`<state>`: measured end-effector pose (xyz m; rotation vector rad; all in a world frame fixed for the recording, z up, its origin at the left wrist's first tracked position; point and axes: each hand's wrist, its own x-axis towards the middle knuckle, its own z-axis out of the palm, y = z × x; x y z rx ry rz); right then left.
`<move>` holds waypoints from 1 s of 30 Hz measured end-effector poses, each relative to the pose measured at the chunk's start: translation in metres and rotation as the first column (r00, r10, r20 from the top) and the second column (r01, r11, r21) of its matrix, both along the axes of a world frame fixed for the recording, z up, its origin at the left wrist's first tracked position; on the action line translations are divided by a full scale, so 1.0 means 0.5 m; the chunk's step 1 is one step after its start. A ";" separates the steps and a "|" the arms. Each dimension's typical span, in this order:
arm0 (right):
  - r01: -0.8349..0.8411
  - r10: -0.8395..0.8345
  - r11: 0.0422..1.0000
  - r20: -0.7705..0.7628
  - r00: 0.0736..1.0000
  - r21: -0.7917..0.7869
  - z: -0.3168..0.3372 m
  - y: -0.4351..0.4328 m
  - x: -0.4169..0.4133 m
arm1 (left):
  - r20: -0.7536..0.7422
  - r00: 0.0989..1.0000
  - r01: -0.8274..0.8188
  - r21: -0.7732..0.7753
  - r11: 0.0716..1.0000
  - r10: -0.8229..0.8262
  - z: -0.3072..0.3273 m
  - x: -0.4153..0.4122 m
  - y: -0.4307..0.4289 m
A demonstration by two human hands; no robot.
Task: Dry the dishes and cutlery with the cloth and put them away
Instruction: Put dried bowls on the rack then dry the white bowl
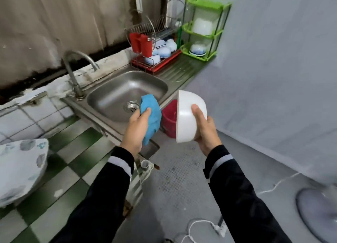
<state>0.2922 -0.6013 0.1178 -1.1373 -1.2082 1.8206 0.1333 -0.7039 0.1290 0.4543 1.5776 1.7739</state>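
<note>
The left grip (135,127) holds the blue cloth (152,111); the right grip (206,131) holds the white bowl (187,113).

Dish rack (154,47) right of sink (127,89)

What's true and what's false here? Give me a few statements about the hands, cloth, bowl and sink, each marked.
1. The left hand grips a blue cloth. True.
2. The right hand holds a red bowl. False: the bowl is white.
3. The cloth is wiping the bowl. False: they are apart, with a gap between them.
4. More bowls sit in a rack beside the sink. True.
5. Water runs from the tap. False: no stream shows.
</note>
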 end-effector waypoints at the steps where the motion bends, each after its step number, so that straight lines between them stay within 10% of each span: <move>1: 0.040 -0.040 0.999 -0.002 0.999 -0.007 0.001 0.030 0.031 | 0.012 1.000 0.025 -0.005 1.000 -0.025 -0.003 0.025 0.041; 30: 0.117 -0.127 0.985 0.070 0.989 0.127 0.024 0.943 -0.118 | -0.080 0.997 0.012 0.007 1.000 -0.011 0.030 -0.089 1.026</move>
